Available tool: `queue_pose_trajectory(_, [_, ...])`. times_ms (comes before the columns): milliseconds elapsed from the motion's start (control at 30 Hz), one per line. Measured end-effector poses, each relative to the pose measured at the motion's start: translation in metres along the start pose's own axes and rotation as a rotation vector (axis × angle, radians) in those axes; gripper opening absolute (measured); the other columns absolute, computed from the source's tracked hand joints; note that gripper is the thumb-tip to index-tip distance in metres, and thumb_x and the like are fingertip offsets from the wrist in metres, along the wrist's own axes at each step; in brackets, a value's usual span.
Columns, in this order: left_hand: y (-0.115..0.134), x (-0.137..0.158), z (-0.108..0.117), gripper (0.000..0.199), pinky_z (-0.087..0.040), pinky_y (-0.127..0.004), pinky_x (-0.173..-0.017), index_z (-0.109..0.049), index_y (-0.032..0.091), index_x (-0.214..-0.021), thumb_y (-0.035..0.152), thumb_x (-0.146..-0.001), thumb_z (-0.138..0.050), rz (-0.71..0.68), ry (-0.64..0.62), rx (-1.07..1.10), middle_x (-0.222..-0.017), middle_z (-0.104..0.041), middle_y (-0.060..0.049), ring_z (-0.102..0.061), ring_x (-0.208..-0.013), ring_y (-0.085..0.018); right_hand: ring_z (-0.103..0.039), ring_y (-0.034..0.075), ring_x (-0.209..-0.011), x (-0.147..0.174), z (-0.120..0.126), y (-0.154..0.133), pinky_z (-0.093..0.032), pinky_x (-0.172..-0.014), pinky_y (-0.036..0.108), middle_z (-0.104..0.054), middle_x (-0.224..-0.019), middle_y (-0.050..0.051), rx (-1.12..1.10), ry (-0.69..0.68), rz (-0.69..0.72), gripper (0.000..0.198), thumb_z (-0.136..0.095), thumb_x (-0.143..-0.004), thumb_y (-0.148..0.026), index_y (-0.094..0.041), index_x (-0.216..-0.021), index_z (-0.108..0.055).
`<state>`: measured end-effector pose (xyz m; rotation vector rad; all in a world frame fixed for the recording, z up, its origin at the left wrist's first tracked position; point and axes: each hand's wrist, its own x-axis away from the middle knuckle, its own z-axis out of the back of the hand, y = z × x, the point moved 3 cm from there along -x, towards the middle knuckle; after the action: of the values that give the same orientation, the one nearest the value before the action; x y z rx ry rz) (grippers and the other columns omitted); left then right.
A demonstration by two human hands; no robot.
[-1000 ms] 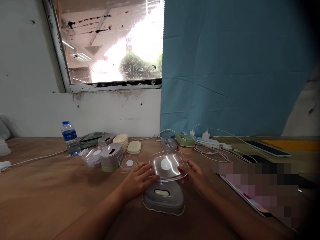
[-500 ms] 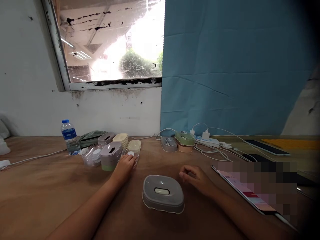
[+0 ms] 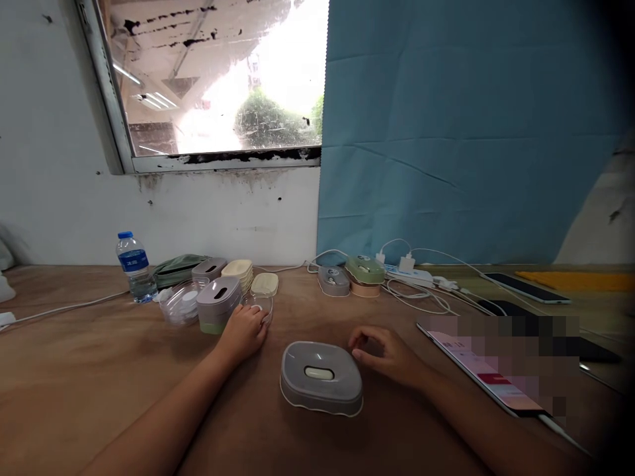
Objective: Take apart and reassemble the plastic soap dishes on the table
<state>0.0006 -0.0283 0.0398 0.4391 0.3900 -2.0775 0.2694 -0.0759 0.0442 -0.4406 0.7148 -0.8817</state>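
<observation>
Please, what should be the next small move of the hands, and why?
Perhaps the left hand should leave the clear lid and move to the grey box: it seems to touch the lid, while the right hand, apparently empty, is beside the box, which no hand holds.

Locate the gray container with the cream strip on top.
In the head view, the gray container sits on the brown tabletop, low and near the middle, just left of the right hand.
</observation>
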Motion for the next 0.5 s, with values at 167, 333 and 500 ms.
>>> queue_pose_trajectory(167, [-0.002,0.000,0.004,0.029,-0.031,-0.033,-0.073,-0.057,0.019,-0.102,0.019,-0.077,-0.042,0.064,-0.048,0.011,-0.088,-0.064,-0.006,-0.054,-0.081,-0.020,-0.052,0.022,-0.091,0.004,-0.004,-0.005,-0.042,-0.081,0.034,-0.057,-0.099,0.008,-0.072,-0.110,0.096,0.046,-0.062,-0.067,-0.038,-0.018,-0.106,-0.049])
queue_pose_trajectory(333, [-0.004,0.000,0.005,0.029,-0.029,-0.033,-0.072,-0.056,0.021,-0.104,0.025,-0.079,-0.041,0.076,-0.061,-0.010,-0.089,-0.064,-0.006,-0.054,-0.080,-0.021,-0.045,0.026,-0.105,0.007,-0.010,-0.019,-0.037,-0.090,0.036,-0.046,-0.116,0.008,-0.057,-0.276,0.155,0.074,-0.071,-0.054,-0.039,-0.020,-0.118,-0.040])
queue_pose_trajectory(500, [-0.004,0.000,0.005,0.029,-0.028,-0.033,-0.071,-0.056,0.021,-0.104,0.025,-0.081,-0.040,0.062,-0.045,-0.030,-0.088,-0.064,-0.006,-0.053,-0.080,-0.021,-0.041,0.027,-0.111,0.008,-0.012,-0.025,-0.034,-0.094,0.036,-0.042,-0.123,0.006,0.037,-0.330,0.124,0.087,-0.075,-0.047,-0.036,-0.023,-0.123,-0.035])
